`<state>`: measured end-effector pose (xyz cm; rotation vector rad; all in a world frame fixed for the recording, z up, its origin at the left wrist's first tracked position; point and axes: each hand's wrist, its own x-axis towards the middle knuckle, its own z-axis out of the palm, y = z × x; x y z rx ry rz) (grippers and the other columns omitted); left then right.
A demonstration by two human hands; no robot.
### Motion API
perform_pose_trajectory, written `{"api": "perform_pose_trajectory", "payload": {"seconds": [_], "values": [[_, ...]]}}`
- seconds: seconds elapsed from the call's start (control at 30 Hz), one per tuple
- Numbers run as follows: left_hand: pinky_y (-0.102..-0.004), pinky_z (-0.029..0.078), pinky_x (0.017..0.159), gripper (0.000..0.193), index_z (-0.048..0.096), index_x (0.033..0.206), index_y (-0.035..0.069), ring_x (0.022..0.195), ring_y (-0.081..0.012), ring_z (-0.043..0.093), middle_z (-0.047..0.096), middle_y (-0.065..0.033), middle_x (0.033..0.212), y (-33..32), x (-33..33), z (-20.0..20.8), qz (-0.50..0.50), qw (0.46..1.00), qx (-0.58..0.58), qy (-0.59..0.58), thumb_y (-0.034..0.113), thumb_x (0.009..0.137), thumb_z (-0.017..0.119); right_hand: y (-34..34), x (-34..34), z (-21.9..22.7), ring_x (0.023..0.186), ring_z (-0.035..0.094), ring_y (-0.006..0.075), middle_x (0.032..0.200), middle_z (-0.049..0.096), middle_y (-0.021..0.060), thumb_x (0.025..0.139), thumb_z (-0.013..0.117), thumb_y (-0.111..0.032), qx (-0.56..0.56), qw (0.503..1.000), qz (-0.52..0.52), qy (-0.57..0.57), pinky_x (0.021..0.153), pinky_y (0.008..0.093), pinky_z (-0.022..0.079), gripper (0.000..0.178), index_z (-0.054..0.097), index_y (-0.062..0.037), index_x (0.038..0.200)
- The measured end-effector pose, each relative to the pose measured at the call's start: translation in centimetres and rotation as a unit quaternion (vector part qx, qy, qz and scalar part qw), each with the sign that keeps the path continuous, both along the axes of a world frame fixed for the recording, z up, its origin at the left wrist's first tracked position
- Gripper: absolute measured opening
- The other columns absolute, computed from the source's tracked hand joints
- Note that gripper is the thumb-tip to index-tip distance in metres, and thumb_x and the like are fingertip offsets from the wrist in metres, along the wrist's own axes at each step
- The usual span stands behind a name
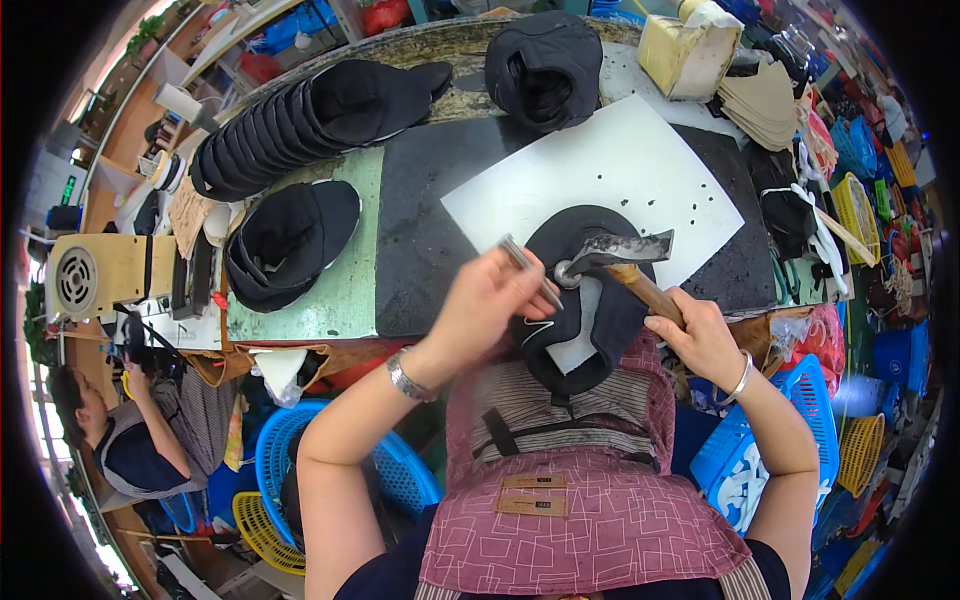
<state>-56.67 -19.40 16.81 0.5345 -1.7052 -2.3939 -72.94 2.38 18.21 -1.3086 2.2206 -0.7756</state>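
A black cap (618,340) lies in front of me, partly on a white sheet (690,215) and hanging over the table's near edge; a pale piece shows inside it. My left hand (480,300) is closed around a slim metal rod, seemingly a punch (530,270), slanting over the cap's left side. Wrapped round the wooden handle of a hammer (645,290) are the fingers of my right hand (705,340). The hammer's worn metal head is above the cap, close to the punch's right. Whether the punch tip touches the cap I cannot tell.
A row of nested black caps (265,130) lies at the far left, with another cap (290,245) nearer and one (545,75) at the back. The sheet rests on a black mat (420,200). Blue baskets (285,430) stand below the table. Another person (140,430) sits at left.
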Motion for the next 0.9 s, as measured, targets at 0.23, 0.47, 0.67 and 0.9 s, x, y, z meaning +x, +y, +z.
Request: {"api": "perform_pose_trajectory", "payload": {"seconds": [0.23,0.47,0.67,0.9], "values": [[-0.0234,0.051,0.067,0.015,0.049,0.095,-0.003,0.077,-0.0113,0.062,0.065,-0.0096,0.081,3.4,0.5,-2.1,0.038,0.982,-0.173,-0.061,0.007,0.086,0.055,0.6,0.1,0.4,0.056,0.056,0.0326,0.059,0.054,0.0148,0.081,0.060,-0.026,-0.007,1.000,0.005,0.012,0.052,0.0374,0.042,0.026,0.054,-0.0014,0.086],[-0.0247,0.051,0.060,0.012,0.053,0.086,-0.001,0.068,-0.0142,0.065,0.065,-0.0113,0.075,3.9,1.1,-3.1,0.036,0.929,-0.368,-0.010,0.006,0.080,0.061,2.1,1.3,6.2,0.050,0.051,0.0194,0.061,0.054,0.0079,0.077,0.060,-0.019,-0.181,0.981,-0.065,-0.025,0.048,0.0279,0.041,0.015,0.055,-0.0055,0.074],[-0.0248,0.050,0.055,0.014,0.053,0.088,0.000,0.063,-0.0169,0.063,0.064,-0.0125,0.075,3.8,1.2,-3.1,-0.037,0.757,-0.635,0.149,0.007,0.080,0.061,4.4,2.1,0.8,0.059,0.053,0.0354,0.065,0.053,0.0183,0.077,0.061,-0.017,-0.152,0.984,0.087,0.027,0.055,0.0371,0.043,0.017,0.057,-0.0013,0.084],[-0.0229,0.050,0.055,0.011,0.054,0.086,-0.001,0.062,-0.0107,0.061,0.063,-0.0083,0.069,4.1,0.3,-3.5,0.102,0.942,-0.320,-0.004,0.007,0.081,0.060,4.5,1.3,6.3,0.052,0.049,0.0194,0.061,0.053,0.0089,0.077,0.058,-0.013,-0.147,0.989,-0.016,-0.030,0.050,0.0285,0.040,0.012,0.056,-0.0013,0.077]]}}
